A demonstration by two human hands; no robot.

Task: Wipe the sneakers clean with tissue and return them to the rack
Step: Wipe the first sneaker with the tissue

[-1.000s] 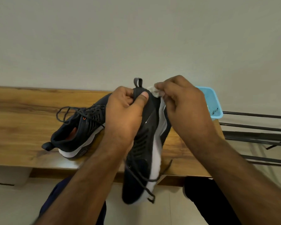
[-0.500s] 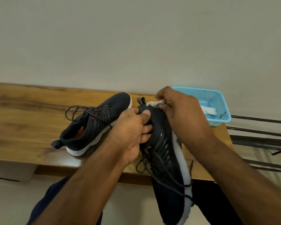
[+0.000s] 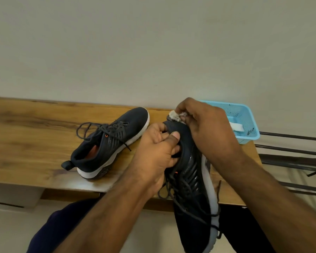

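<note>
Left hand: grips the held sneaker at its collar, heel up.
Right hand: pinches tissue against the heel.
Other sneaker: on bench, ten o'clock.
Progress: wiping underway; rack, three o'clock, holds neither sneaker.

- Left hand: forearm extends up from lower left; fingers and thumb curled, gripping the heel end of the held sneaker.
- Right hand: forearm enters from lower right; fingertips pinch a crumpled tissue just above the left thumb.
</note>
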